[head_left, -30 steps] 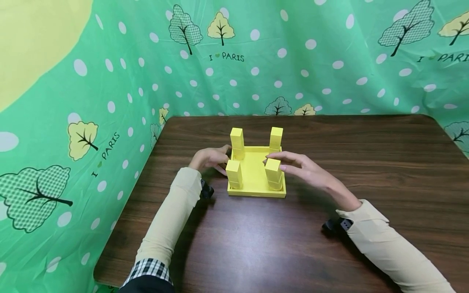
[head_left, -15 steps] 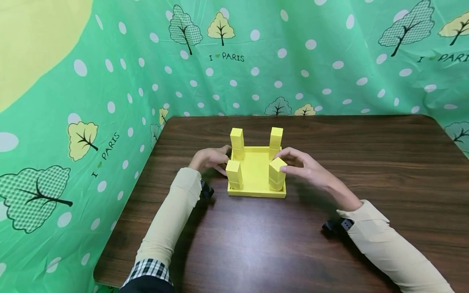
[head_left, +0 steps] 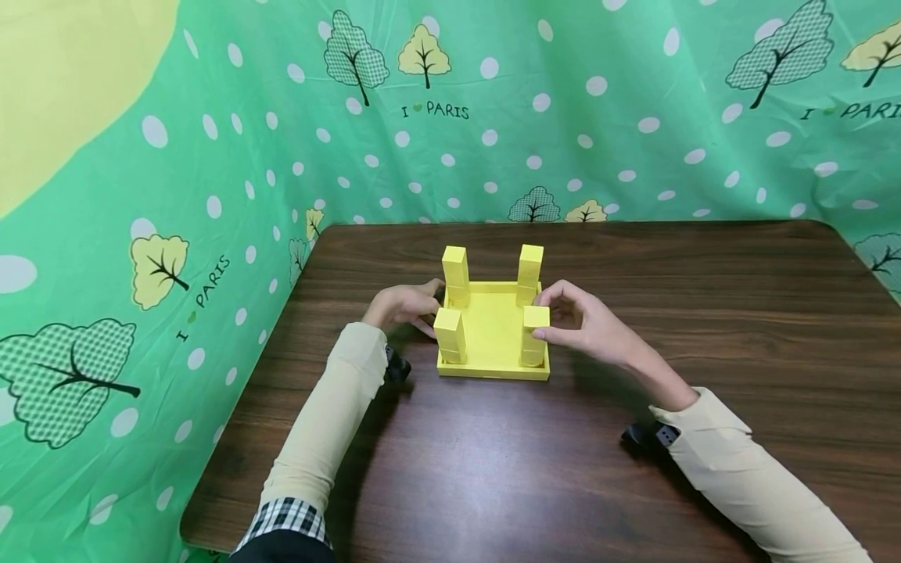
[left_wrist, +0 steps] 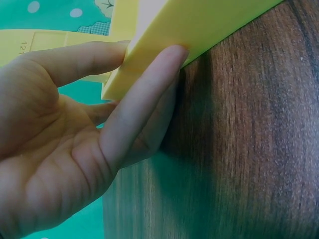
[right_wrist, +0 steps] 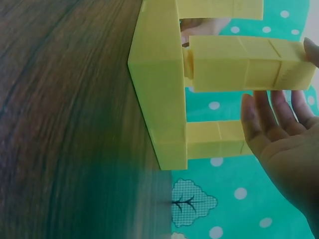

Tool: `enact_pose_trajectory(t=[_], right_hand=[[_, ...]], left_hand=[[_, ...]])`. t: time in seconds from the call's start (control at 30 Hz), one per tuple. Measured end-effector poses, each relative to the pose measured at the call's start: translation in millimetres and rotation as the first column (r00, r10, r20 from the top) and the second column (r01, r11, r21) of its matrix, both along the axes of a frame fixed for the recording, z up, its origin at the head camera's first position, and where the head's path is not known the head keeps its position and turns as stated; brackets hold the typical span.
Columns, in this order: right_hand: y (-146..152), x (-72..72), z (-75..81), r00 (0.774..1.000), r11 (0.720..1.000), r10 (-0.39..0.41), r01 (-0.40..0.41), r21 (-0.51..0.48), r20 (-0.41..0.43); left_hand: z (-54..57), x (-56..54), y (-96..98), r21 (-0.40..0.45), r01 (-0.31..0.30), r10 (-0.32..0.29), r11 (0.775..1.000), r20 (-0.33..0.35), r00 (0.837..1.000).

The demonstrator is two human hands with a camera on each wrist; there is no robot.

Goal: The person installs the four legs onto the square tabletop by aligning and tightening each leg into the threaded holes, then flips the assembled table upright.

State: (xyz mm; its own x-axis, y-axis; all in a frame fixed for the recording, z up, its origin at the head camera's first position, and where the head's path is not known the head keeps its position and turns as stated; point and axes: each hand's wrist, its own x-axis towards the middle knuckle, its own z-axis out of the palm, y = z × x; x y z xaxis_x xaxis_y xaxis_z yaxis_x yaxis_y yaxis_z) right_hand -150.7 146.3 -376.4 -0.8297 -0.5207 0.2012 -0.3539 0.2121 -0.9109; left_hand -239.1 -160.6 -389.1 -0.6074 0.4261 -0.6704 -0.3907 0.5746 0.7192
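A yellow square base (head_left: pixel 493 332) lies on the brown table with a yellow post standing at each corner. My left hand (head_left: pixel 421 302) holds the base's left edge; in the left wrist view its fingers (left_wrist: pixel 144 94) pinch a corner of the base (left_wrist: pixel 199 25). My right hand (head_left: pixel 558 314) grips the front right post (head_left: pixel 535 336), thumb on its side and fingers over its top. In the right wrist view a fingertip touches the end of that post (right_wrist: pixel 244 62), which stands in the base (right_wrist: pixel 162 89), and the palm (right_wrist: pixel 281 124) faces it. The front left post (head_left: pixel 449 332) stands free.
The two back posts (head_left: pixel 455 274) (head_left: pixel 529 270) stand upright behind both hands. A green cloth (head_left: pixel 211 156) printed with trees hangs close behind and to the left of the table (head_left: pixel 493 469). Black wrist mounts (head_left: pixel 396 366) (head_left: pixel 647 434) sit under both sleeves.
The front right post was twisted askew half a second ago and now stands square and upright. My right hand has shifted from over it to its right side. The left hand has not moved.
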Motion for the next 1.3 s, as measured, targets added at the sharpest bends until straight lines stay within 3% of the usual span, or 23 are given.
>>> enact_pose_trajectory(t=[0.2,0.4,0.7,1.07,1.3], right_hand=[[1,1.4,0.6,0.997,0.997,0.078,-0.078,0.015,-0.003],[-3,0.1,0.7,0.984,0.98,0.179,-0.176,-0.091,0.027],[-2,1.6,-1.4,0.99,0.987,0.109,-0.097,-0.125,0.091],[-4,-0.2,-5.9,0.997,0.992,0.05,-0.043,-0.118,0.062],[-9,3.8,-0.5,0.997,0.995,-0.038,0.044,-0.084,0.072]], left_hand=[[0.7,0.2,0.1,-0.013,0.002,-0.002,1.0,-0.002,1.0],[-0.2,0.6,0.7,-0.014,-0.001,0.001,1.0,0.001,1.0],[0.7,0.3,0.5,-0.005,-0.004,0.004,1.0,0.002,1.0],[1.6,0.6,0.7,-0.012,0.005,-0.005,1.0,-0.009,1.0],[1.5,1.0,0.7,-0.012,0.007,-0.007,1.0,-0.006,1.0]])
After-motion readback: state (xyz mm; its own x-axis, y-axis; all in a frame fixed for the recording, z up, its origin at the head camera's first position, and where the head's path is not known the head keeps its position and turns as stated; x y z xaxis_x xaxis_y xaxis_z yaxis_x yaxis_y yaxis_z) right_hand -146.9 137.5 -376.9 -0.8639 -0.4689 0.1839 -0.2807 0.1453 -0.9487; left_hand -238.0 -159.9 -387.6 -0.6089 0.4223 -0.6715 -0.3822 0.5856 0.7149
